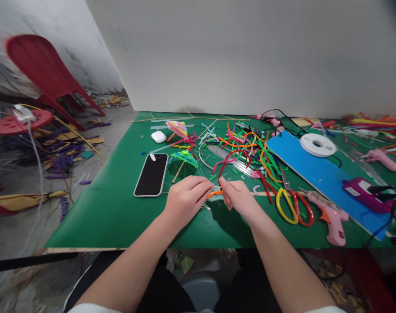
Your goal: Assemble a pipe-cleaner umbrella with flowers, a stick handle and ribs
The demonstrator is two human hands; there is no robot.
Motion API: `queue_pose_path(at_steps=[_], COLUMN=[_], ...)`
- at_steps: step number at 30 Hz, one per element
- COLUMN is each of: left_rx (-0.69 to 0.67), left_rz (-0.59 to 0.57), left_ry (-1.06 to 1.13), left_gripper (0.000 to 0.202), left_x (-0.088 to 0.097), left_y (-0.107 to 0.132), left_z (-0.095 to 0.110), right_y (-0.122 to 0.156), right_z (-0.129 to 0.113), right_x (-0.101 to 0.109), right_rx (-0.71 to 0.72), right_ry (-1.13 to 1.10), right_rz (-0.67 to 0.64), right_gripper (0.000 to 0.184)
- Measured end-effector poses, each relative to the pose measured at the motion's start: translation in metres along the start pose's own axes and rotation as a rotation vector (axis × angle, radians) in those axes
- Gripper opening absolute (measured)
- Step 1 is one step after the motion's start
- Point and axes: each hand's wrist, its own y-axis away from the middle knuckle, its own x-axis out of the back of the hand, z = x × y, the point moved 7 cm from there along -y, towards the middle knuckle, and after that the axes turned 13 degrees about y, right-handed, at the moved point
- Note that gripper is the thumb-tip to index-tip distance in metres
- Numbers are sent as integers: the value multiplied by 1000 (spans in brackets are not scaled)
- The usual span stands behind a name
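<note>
My left hand (pixel 187 196) and my right hand (pixel 237 196) meet over the green table (pixel 113 208), fingers pinched together. Between them they hold a short orange pipe cleaner piece (pixel 214 194), with a thin pale stick at the fingertips. A red pipe cleaner (pixel 229 158) arches up just behind my right hand. A heap of coloured pipe cleaners (pixel 250 150) lies beyond. Two small pipe-cleaner umbrellas (pixel 184 157) rest behind my left hand.
A phone (pixel 151 174) and a white earbud case (pixel 158 137) lie at left. Yellow-and-red scissors (pixel 294 206), a pink glue gun (pixel 330 217), a blue board (pixel 325 178) with a tape roll (pixel 317 144) sit at right. A red chair (pixel 44 71) stands off the table's left.
</note>
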Motion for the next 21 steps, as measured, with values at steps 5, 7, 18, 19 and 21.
queue_pose_path(at_steps=[5,7,18,19,21], left_rx=[249,406,626,617,595], left_rz=[31,30,-114,-120,-132], left_ry=[140,229,414,414,409], left_gripper=[8,8,17,17,16], left_x=[1,-1,-12,-12,-12], left_y=[-3,-2,2,2,1], left_z=[-18,-29,-37,-36,-35], right_y=[-3,-3,12,12,12], right_z=[0,-5,-33,-33,-32], right_x=[2,5,24,25,26], right_rx=[53,115,438,436,441], right_ry=[-79,-190,156,183,270], right_rz=[17,31,244,260,280], right_gripper=[39,41,12,12,12])
